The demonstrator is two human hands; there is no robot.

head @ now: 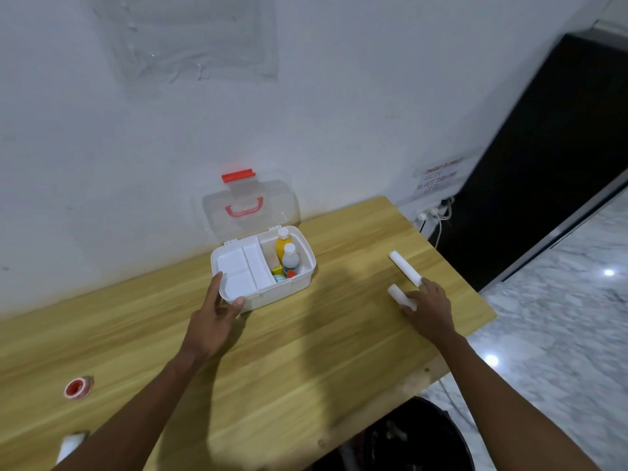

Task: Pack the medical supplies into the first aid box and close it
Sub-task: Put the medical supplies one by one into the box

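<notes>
A white first aid box (302, 277) stands on the wooden table (272, 351), its clear lid (249, 205) with red handle and latch raised against the wall. A white divided tray (243, 266) fills its left half; a yellow bottle (283, 243), a white bottle (290, 261) and small packets lie in the right half. My left hand (214, 317) touches the box's near left corner, fingers spread. My right hand (430, 305) rests its fingertips on two white bandage rolls, one near (399, 295) and one farther (404, 266), at the table's right.
A red and white tape roll (78, 387) lies near the table's left front. Another white roll (69, 445) pokes in at the bottom left edge. A dark bin (418, 436) sits below the table's front. Wall sockets with cables (433, 212) are behind the right corner.
</notes>
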